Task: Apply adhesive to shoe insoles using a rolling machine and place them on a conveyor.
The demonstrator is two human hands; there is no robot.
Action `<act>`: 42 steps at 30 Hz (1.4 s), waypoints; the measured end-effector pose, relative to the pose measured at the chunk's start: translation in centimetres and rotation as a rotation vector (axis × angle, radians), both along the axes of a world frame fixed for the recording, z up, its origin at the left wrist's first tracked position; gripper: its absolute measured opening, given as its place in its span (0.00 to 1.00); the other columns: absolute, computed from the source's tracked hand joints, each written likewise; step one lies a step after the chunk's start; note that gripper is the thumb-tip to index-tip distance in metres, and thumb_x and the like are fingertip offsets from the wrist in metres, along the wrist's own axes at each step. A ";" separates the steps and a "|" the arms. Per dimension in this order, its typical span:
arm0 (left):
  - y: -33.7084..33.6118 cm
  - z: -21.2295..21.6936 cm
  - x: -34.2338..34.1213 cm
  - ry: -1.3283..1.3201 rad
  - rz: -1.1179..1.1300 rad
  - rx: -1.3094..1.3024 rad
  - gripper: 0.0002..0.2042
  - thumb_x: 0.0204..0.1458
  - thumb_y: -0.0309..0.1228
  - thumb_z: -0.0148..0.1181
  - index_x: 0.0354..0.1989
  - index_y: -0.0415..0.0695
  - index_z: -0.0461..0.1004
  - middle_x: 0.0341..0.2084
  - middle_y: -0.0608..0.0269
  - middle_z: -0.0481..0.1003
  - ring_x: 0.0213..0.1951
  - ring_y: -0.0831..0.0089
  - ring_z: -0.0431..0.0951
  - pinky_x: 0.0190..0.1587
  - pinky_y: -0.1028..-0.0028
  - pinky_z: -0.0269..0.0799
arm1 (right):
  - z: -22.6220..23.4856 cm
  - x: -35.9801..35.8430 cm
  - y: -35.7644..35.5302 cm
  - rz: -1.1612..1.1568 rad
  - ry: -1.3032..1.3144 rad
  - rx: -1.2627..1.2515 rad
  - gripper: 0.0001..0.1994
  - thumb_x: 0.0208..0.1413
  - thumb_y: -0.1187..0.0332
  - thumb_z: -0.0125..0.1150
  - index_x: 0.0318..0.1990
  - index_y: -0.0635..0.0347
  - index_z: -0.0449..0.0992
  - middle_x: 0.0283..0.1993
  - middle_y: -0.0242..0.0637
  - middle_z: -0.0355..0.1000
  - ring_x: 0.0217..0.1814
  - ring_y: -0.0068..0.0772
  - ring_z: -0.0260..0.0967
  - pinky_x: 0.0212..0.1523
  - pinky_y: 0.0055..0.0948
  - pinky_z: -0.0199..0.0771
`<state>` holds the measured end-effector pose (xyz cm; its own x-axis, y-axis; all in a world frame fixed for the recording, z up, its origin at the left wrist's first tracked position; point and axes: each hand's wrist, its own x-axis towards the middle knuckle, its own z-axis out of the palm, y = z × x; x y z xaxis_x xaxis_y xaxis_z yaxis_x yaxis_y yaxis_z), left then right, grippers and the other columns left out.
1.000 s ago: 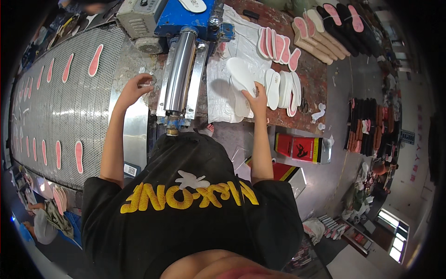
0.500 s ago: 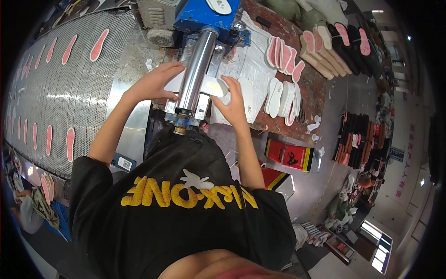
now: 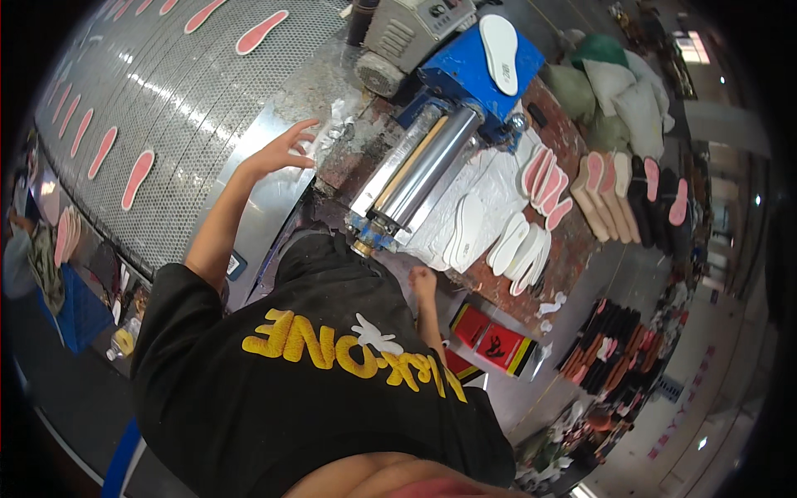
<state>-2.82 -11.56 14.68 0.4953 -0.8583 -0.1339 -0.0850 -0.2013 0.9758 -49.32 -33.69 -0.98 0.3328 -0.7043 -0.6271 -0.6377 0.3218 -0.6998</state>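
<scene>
My left hand [image 3: 284, 152] hangs with its fingers spread over the metal ledge between the conveyor and the roller machine, holding nothing. My right hand [image 3: 422, 283] is low beside my lap, just off the worktable's near edge. Its fingers are curled closed, and whatever may be inside them is hidden. Between the two hands stands the roller machine, with a shiny steel roller [image 3: 436, 170] and a blue housing [image 3: 452, 70]. On top of the housing lies a white insole [image 3: 499, 51]. To the roller's right, several white insoles [image 3: 466, 228] lie overlapped on plastic sheeting.
The perforated conveyor [image 3: 191, 108] at left carries several pink insoles [image 3: 138, 179]. More white insoles [image 3: 519, 253] and pink-topped ones [image 3: 544, 187] lie on the worn red worktable [image 3: 573, 141]. Red and yellow tins [image 3: 498, 344] stand below its edge. Stacked beige pieces [image 3: 606, 199] stand farther right.
Both hands have left the roller and the white insole they held there. My left hand has opened, and my right hand has dropped toward my lap. The view has swung left.
</scene>
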 end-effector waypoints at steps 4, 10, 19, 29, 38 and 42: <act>3.4 -2.1 -2.7 0.666 0.249 -0.233 0.36 0.46 0.25 0.61 0.63 0.43 0.49 0.55 0.55 0.63 0.50 0.70 0.68 0.55 0.68 0.63 | -1.5 -2.1 2.3 0.333 0.015 0.030 0.06 0.48 0.74 0.51 0.30 0.66 0.74 0.23 0.32 0.70 0.24 0.23 0.66 0.25 0.23 0.66; 4.1 1.8 -5.4 0.854 0.402 -0.670 0.37 0.47 0.20 0.58 0.65 0.44 0.46 0.57 0.53 0.62 0.58 0.61 0.64 0.62 0.62 0.57 | -2.2 -0.6 0.3 0.496 -0.068 0.090 0.07 0.48 0.73 0.52 0.31 0.65 0.75 0.25 0.30 0.71 0.27 0.26 0.67 0.30 0.24 0.67; 5.6 -1.5 -6.6 1.026 0.573 -0.894 0.32 0.46 0.28 0.61 0.61 0.42 0.53 0.57 0.56 0.61 0.60 0.59 0.59 0.64 0.57 0.50 | -0.6 1.5 -1.4 0.479 0.058 0.212 0.05 0.53 0.68 0.54 0.30 0.57 0.74 0.23 0.25 0.67 0.22 0.16 0.61 0.21 0.20 0.58; 19.4 -15.3 -5.8 1.184 1.259 -1.002 0.13 0.52 0.30 0.55 0.44 0.41 0.66 0.45 0.50 0.69 0.48 0.57 0.69 0.56 0.57 0.63 | -5.4 -0.3 -3.4 0.561 -0.086 0.422 0.05 0.53 0.69 0.54 0.34 0.56 0.75 0.26 0.25 0.69 0.23 0.17 0.63 0.25 0.19 0.64; 33.1 -14.4 -7.3 0.914 1.503 -0.334 0.19 0.54 0.34 0.53 0.51 0.36 0.65 0.47 0.53 0.71 0.49 0.62 0.73 0.47 0.71 0.74 | 9.1 4.6 -6.9 0.733 0.359 0.530 0.11 0.51 0.63 0.60 0.39 0.56 0.75 0.31 0.29 0.74 0.31 0.19 0.71 0.30 0.19 0.70; 36.0 -14.5 -2.8 0.168 1.308 0.394 0.19 0.51 0.38 0.57 0.42 0.34 0.73 0.36 0.57 0.76 0.38 0.69 0.76 0.40 0.76 0.69 | 23.5 8.6 -15.1 0.941 0.326 0.128 0.09 0.50 0.65 0.57 0.31 0.61 0.76 0.29 0.33 0.73 0.27 0.23 0.69 0.28 0.25 0.69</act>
<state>-5.62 24.48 0.21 0.8594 0.3243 -0.3954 0.4908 -0.3058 0.8159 -40.74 -48.76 22.53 0.5184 -0.1639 -0.8393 -0.8257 -0.3512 -0.4414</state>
